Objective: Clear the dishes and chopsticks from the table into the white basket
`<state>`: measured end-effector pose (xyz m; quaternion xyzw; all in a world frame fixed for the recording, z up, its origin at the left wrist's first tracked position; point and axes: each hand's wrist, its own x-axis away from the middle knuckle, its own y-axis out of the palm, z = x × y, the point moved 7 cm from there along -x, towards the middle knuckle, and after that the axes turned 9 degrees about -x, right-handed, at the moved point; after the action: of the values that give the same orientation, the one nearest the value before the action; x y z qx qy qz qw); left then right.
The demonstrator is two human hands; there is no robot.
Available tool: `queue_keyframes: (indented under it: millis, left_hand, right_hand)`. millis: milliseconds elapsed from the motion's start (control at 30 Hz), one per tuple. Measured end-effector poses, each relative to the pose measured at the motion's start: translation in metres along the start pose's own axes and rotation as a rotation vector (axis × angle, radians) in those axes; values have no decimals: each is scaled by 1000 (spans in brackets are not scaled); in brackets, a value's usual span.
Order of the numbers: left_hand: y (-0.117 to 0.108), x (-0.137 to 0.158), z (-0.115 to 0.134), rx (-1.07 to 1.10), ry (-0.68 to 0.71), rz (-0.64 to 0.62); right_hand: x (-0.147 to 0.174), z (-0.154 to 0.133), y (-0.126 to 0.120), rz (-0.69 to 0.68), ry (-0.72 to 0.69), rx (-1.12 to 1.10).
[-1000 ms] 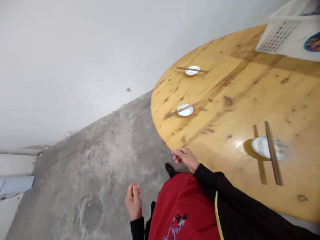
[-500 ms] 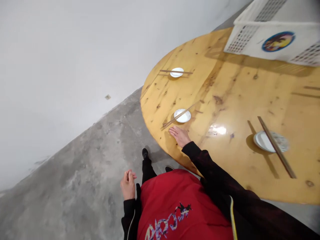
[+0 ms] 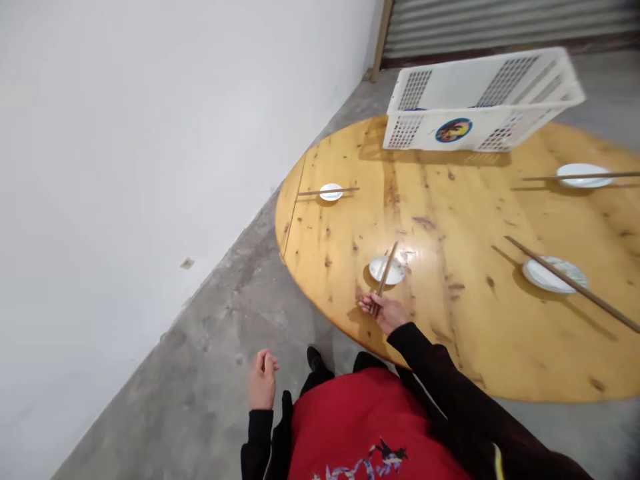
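Note:
My right hand (image 3: 383, 312) is closed around the near ends of a pair of brown chopsticks (image 3: 387, 272) at the table's near edge. Their far ends slant up over a small white dish (image 3: 391, 271), which rests on the round wooden table (image 3: 330, 280). Away from the table, over the floor at the left, my left hand (image 3: 263, 381) has its fingers curled in, a little blurred, with nothing visible in them.
Chopsticks lie across another small dish (image 3: 331, 196) at the left, across a dish (image 3: 543, 277) at the right and across a dish (image 3: 583, 177) farther back. A white plastic crate (image 3: 420, 133) stands at the table's far side. A white wall (image 3: 175, 120) rises on the left.
My right hand, flat beside the chopsticks before, has closed on their near ends and turned them more upright. My view has shifted, showing more of the crate. The left hand stays curled.

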<state>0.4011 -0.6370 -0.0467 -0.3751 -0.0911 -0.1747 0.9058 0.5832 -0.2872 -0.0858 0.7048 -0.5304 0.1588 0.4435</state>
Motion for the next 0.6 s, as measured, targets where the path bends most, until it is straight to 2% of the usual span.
queue_keyframes:
  millis: [100, 200, 300, 433, 600]
  left_hand:
    - [18, -41, 40, -69, 140, -107]
    - [43, -69, 85, -143, 264, -197]
    - [67, -84, 125, -147, 333, -239]
    - [92, -92, 165, -121, 399, -267]
    - [107, -115, 214, -254, 486, -230]
  right_hand:
    - [13, 6, -13, 95, -48, 10]
    - [21, 10, -26, 173, -76, 43]
    - [18, 14, -35, 168, -81, 20]
    - [5, 19, -52, 153, -67, 11]
    - [-3, 24, -64, 91, -13, 50]
